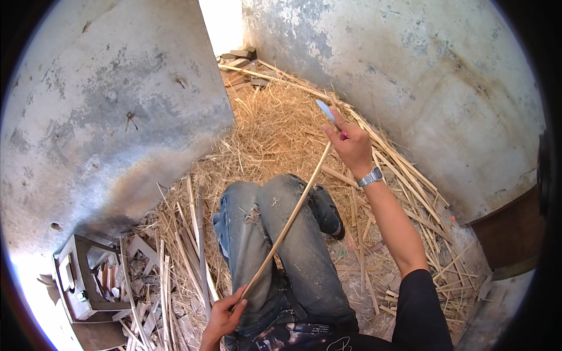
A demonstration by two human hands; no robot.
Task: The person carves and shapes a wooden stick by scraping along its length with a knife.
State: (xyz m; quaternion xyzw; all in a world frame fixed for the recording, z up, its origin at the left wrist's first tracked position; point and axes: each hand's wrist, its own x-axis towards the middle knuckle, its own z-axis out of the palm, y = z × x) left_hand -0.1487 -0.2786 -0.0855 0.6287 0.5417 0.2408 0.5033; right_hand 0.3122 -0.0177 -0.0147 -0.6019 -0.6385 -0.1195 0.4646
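Note:
My left hand (226,314) grips the near end of a long, thin wooden strip (288,225), low by my lap. The strip slants up across my jeans to the right, and its far end comes up to my right hand (353,147). That hand is closed around a knife (325,110) with a pale bluish blade and a bit of pink handle showing between the fingers. The blade points up and away to the left, past the strip's end. Whether the blade touches the strip cannot be made out. A metal watch sits on my right wrist.
Straw-like shavings (275,126) cover the floor ahead. Long strips (404,167) lie along the right wall, with more strips (165,286) at left. A broken box-like frame (73,281) holding scraps stands lower left. Worn plaster walls (398,70) close in both sides; bricks (241,54) lie by the bright gap.

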